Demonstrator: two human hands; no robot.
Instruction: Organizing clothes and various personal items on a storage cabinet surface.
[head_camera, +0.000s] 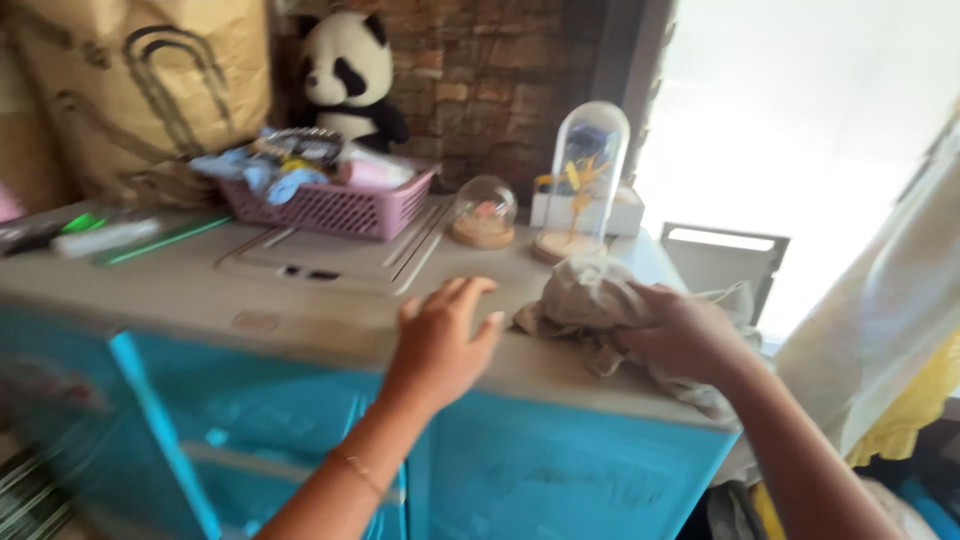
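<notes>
My right hand (682, 333) grips a crumpled grey-beige cloth (588, 293) that lies on the right part of a dusty grey cabinet top (300, 300). My left hand (442, 338) is spread flat with fingers apart over the front edge of that top, just left of the cloth, holding nothing. The cabinet has bright blue fronts (540, 470) below.
A pink basket (330, 205) with small items stands at the back, a panda plush (350, 75) behind it. A small glass dome (484, 212) and a tall glass dome (588, 175) stand close behind the cloth. Pale fabric (880, 310) hangs at the right.
</notes>
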